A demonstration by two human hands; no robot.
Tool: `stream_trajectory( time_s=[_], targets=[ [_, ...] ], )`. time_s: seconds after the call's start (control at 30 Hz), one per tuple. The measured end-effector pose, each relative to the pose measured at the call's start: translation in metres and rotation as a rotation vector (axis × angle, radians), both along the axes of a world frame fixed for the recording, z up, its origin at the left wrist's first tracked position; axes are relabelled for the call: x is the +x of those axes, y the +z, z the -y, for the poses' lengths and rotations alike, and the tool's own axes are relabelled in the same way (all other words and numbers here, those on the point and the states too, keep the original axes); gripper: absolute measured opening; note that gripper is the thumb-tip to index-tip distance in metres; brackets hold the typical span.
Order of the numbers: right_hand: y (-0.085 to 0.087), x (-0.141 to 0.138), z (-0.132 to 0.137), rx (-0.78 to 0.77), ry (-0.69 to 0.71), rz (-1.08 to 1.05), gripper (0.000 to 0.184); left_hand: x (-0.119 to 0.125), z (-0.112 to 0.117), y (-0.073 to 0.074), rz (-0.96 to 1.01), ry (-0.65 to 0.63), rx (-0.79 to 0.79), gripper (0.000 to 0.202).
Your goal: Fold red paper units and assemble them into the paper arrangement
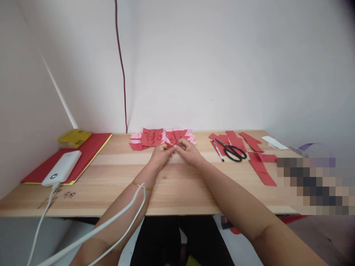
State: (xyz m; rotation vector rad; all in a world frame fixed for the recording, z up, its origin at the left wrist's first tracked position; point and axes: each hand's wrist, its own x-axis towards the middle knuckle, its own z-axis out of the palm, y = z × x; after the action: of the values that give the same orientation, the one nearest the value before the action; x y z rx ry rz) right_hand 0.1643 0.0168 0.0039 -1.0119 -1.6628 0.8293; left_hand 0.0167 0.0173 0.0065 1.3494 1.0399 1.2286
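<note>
My left hand (160, 154) and my right hand (189, 151) meet at the middle of the wooden table (177, 188). Both pinch a small folded red paper piece (169, 145) between their fingertips. Just behind the hands lies a pile of folded red and pink paper pieces (161, 137). A thin gold bangle (141, 186) circles my left wrist.
Black scissors (233, 150) and a pen (218, 150) lie on red paper strips (257, 159) at the right. A white power bank (62, 168) rests on red sheets (83, 155) at the left, its white cable (91, 232) crossing my left arm. A yellow object (74, 137) sits by the wall.
</note>
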Motion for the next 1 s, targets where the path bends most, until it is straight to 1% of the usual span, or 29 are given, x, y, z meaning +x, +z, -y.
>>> stream_trajectory(
  time_s=[0.13, 0.27, 0.37, 0.5, 0.6, 0.73, 0.87, 1.0],
  targets=[
    [0.0015, 0.0013, 0.0000, 0.032, -0.033, -0.022, 0.025, 0.0004, 0.0011, -0.0006, -0.025, -0.038, -0.017, 0.025],
    [0.0028, 0.0017, -0.0003, 0.014, -0.023, -0.096, 0.025, -0.0007, -0.0011, -0.0031, 0.010, -0.091, -0.023, 0.024],
    [0.0010, 0.0011, -0.0016, -0.012, -0.019, -0.097, 0.026, -0.0016, -0.0029, -0.0046, 0.016, -0.095, -0.014, 0.024],
    [-0.0025, 0.0003, -0.0030, -0.012, 0.039, -0.060, 0.023, -0.0019, -0.0042, -0.0064, -0.010, -0.080, 0.034, 0.024],
    [-0.0022, 0.0014, -0.0021, 0.012, -0.008, 0.005, 0.022, -0.0016, -0.0047, -0.0077, -0.053, -0.072, 0.071, 0.022],
    [0.0012, 0.0029, 0.0002, 0.004, -0.079, 0.085, 0.028, -0.0015, -0.0048, -0.0080, -0.070, -0.080, 0.088, 0.017],
    [0.0018, 0.0020, 0.0007, 0.016, -0.081, 0.074, 0.031, -0.0012, -0.0041, -0.0066, -0.061, -0.089, 0.073, 0.018],
    [0.0003, 0.0020, -0.0001, 0.028, -0.133, 0.071, 0.033, -0.0003, -0.0025, -0.0051, -0.020, -0.131, 0.023, 0.020]
  ],
)
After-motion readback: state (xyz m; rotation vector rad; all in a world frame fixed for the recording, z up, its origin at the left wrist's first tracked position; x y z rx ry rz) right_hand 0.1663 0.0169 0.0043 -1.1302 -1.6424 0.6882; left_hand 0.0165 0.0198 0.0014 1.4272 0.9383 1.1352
